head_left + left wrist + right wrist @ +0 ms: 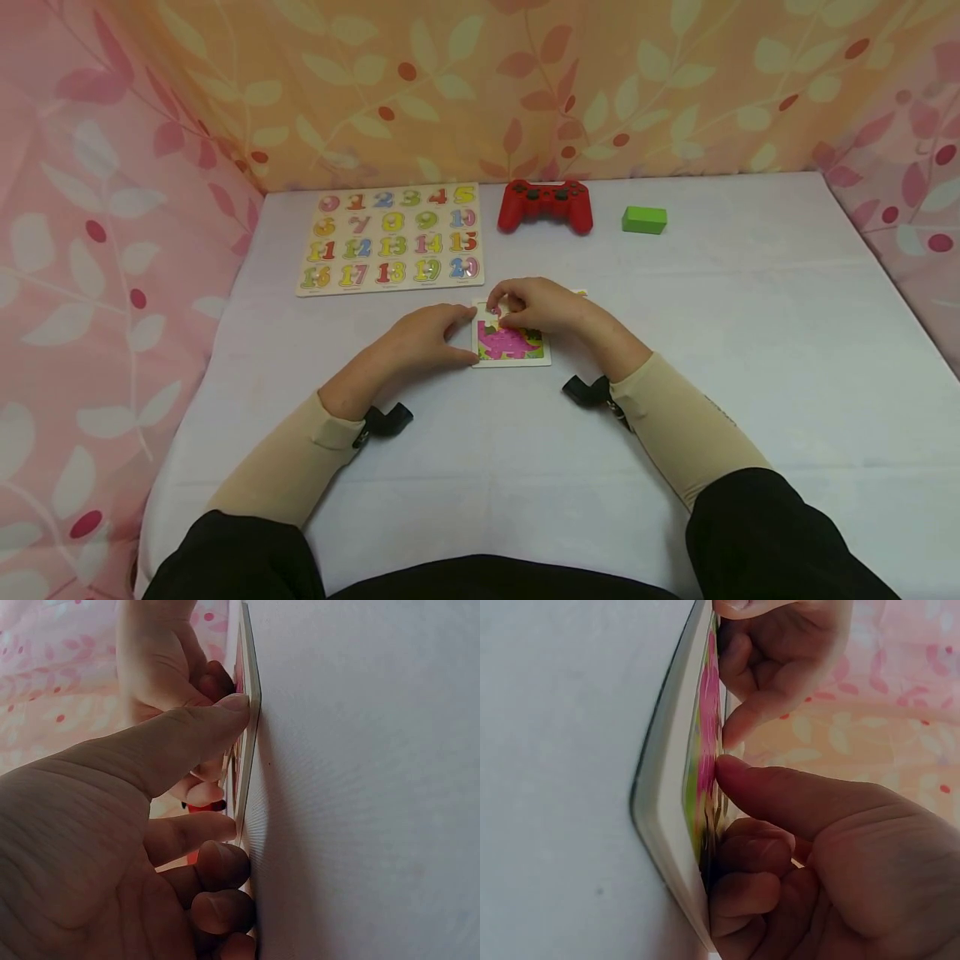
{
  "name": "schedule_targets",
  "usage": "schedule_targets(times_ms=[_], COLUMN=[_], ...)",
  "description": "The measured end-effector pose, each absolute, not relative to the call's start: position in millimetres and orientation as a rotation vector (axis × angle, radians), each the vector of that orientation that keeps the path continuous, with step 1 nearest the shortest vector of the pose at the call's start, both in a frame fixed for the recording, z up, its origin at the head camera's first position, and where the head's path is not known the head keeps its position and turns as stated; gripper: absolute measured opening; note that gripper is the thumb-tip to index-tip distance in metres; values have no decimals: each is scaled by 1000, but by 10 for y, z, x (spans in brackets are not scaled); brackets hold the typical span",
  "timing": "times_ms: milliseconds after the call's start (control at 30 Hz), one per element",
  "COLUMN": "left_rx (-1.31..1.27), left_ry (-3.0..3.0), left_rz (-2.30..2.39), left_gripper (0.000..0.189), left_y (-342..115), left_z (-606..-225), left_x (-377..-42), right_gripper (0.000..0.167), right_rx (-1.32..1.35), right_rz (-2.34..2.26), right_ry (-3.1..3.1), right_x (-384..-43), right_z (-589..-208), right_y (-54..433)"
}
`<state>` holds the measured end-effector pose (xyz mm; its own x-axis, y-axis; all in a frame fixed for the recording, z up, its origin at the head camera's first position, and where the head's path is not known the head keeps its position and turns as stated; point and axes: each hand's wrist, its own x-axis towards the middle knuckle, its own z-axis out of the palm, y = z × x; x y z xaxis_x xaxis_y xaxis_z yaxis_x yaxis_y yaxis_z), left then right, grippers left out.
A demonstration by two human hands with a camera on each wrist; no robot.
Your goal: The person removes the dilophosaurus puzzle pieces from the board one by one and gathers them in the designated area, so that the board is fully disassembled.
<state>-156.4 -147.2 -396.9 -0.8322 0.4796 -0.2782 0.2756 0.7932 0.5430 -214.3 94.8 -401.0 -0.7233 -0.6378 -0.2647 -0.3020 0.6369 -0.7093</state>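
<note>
A small jigsaw puzzle board [512,362] with a pink dinosaur picture lies flat in front of the person. My left hand [427,337] grips its left side, thumb at the near corner and index finger toward the far one. Seen in the left wrist view, that thumb [234,703] lies on the board's edge. The right hand [543,305] is over the far part of the picture, thumb and index finger pinching a small puzzle piece [496,311]. Close up, the right thumb [735,771] meets the picture surface, and the curled fingers hide most of the piece.
Beyond the left hand lies a number puzzle board [390,242]. A red game controller [545,205] and a green block [644,220] are at the back of the white-covered table [750,350]. Something with yellow on it [581,292] shows partly behind the right wrist. Patterned curtains [480,92] surround the table.
</note>
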Motion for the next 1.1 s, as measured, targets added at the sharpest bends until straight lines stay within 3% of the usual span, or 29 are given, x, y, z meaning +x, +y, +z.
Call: schedule_targets(times_ms=[467, 867, 1100], left_rx=[566, 568, 554], left_ry=[2581, 2586, 2581], left_rz=[681, 673, 679], left_gripper=[81, 80, 81], left_y=[-1464, -1459, -1460], left_z=[-3977, -3971, -3985], left_x=[-1570, -1572, -1574], right_gripper=[23, 41, 36], right_rx=[-682, -557, -534], right_rz=[-1026, -1017, -1001], right_ry=[2362, 2438, 2441], right_x=[-2103, -2100, -2096], right_z=[-4030, -4033, -4017], right_y=[952, 931, 934])
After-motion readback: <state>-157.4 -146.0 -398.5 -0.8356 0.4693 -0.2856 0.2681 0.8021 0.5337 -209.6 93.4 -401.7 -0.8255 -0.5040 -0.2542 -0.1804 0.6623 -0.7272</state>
